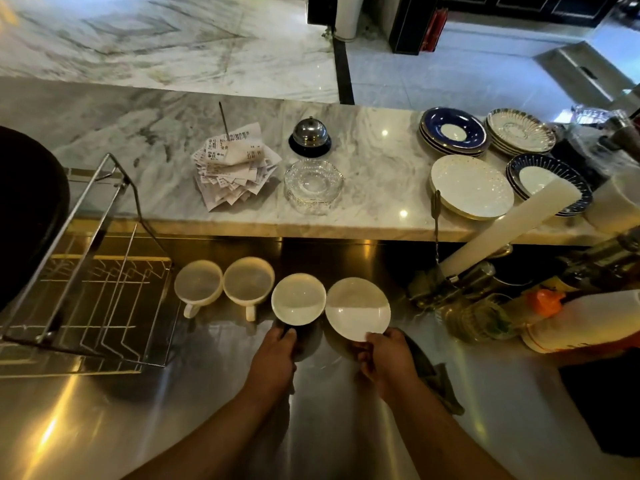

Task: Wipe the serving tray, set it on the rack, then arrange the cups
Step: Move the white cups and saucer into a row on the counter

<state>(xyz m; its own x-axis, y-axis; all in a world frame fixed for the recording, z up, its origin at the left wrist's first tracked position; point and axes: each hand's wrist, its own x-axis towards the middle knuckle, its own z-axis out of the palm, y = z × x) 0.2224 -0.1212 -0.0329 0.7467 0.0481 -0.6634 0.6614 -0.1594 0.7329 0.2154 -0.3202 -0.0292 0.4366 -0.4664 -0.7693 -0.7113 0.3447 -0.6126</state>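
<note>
Two white cups stand side by side on the steel counter, handles toward me. Right of them my left hand grips the near side of a third cup. My right hand holds the near rim of a fourth white cup, tilted slightly toward me. A wire rack stands at the left. A round black tray leans on the rack's left end, partly cut off by the frame edge.
The marble ledge behind holds a receipt spike with slips, a service bell, glass saucers and stacks of plates. Bottles and a white tube crowd the right. A dark cloth lies by my right wrist.
</note>
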